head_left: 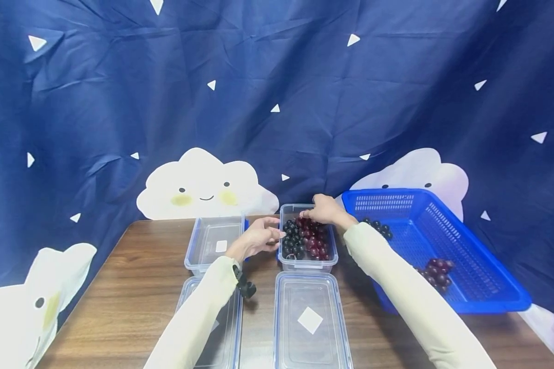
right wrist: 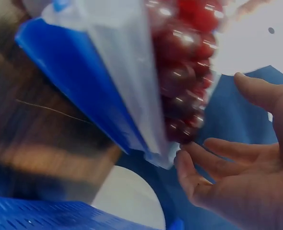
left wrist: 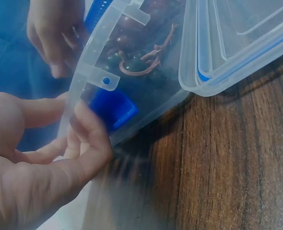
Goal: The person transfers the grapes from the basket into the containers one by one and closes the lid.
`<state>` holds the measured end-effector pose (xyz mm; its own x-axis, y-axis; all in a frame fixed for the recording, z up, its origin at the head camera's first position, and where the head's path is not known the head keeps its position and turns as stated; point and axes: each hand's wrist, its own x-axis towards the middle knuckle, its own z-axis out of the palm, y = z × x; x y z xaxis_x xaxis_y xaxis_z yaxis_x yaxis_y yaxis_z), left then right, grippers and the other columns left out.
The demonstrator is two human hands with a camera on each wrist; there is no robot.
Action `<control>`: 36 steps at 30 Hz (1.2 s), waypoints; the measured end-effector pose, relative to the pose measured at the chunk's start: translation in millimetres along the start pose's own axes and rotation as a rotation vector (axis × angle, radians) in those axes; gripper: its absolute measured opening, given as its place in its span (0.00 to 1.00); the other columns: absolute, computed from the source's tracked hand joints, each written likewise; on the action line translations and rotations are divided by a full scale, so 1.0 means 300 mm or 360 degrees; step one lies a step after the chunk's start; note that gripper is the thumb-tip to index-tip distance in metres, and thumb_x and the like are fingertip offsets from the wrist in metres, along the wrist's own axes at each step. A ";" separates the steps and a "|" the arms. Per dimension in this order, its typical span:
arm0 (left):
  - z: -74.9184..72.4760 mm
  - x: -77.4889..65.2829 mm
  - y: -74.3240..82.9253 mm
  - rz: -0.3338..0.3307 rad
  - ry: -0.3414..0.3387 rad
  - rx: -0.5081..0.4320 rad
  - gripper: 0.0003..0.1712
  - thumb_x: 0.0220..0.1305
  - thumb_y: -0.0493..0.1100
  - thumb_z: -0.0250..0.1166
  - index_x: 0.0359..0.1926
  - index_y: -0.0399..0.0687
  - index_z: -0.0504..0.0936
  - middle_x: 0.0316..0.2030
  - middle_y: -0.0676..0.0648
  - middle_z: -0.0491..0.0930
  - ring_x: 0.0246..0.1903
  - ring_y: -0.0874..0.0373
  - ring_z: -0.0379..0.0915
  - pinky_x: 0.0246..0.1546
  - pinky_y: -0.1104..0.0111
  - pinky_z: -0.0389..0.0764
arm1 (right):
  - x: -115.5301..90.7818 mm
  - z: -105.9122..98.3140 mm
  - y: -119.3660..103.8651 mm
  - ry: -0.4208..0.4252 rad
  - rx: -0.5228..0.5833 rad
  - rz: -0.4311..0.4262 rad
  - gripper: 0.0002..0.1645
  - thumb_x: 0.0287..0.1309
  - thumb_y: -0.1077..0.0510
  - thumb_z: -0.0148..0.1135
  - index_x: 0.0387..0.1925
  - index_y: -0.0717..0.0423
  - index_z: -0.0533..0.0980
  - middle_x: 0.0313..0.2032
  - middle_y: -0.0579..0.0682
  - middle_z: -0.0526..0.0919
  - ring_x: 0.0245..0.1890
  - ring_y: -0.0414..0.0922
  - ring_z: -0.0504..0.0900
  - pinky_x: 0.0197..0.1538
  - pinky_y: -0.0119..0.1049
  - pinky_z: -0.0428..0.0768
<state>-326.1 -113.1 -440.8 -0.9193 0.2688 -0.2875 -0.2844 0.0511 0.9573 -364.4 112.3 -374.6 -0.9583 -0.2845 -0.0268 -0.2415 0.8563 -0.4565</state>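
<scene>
A clear plastic container (head_left: 308,264) holds a bunch of black grapes (head_left: 293,241) on its left side and a bunch of red grapes (head_left: 317,242) on its right. At its left rim, my left hand (head_left: 260,237) pinches the wall, close to a blue side latch (left wrist: 113,109) in the left wrist view. My right hand (head_left: 325,209) is over the container's far right corner. In the right wrist view its fingers are spread and loosely bent, with the fingertips (right wrist: 185,163) at the end of the red grapes (right wrist: 182,81); nothing is gripped.
Another clear container (head_left: 214,241) stands to the left. Two clear lids (head_left: 310,307) lie nearer me, one partly under my left sleeve. At right, a blue basket (head_left: 477,266) contains more red grapes (head_left: 436,274) and black grapes (head_left: 379,228). A blue curtain (head_left: 277,138) hangs behind the wooden table (head_left: 138,287).
</scene>
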 end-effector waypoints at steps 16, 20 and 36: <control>-0.003 -0.011 0.015 -0.0002 -0.0013 0.0007 0.38 0.70 0.29 0.64 0.77 0.40 0.63 0.46 0.44 0.77 0.37 0.58 0.76 0.38 0.72 0.83 | -0.147 -0.275 0.019 0.0069 0.0248 -0.0157 0.34 0.71 0.47 0.66 0.65 0.70 0.75 0.59 0.68 0.84 0.61 0.62 0.83 0.65 0.56 0.81; -0.004 -0.014 0.015 -0.0010 -0.0022 0.0013 0.38 0.70 0.29 0.64 0.77 0.39 0.62 0.49 0.43 0.77 0.37 0.58 0.76 0.37 0.73 0.84 | -0.211 -0.322 0.034 0.0068 0.0239 -0.0225 0.29 0.71 0.49 0.67 0.62 0.67 0.78 0.58 0.66 0.85 0.60 0.61 0.84 0.65 0.57 0.81; -0.023 -0.050 0.059 0.0155 0.0049 0.0296 0.33 0.70 0.31 0.62 0.73 0.28 0.63 0.38 0.48 0.78 0.33 0.61 0.75 0.52 0.63 0.89 | -0.392 -0.422 0.139 0.0123 0.0188 -0.0315 0.26 0.69 0.50 0.70 0.61 0.61 0.80 0.55 0.62 0.88 0.59 0.61 0.85 0.65 0.63 0.81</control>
<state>-319.2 -123.1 -419.8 -0.9487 0.2518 -0.1914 -0.1413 0.2041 0.9687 -281.2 236.1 -278.1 -0.9041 -0.4040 0.1395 -0.4104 0.7297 -0.5469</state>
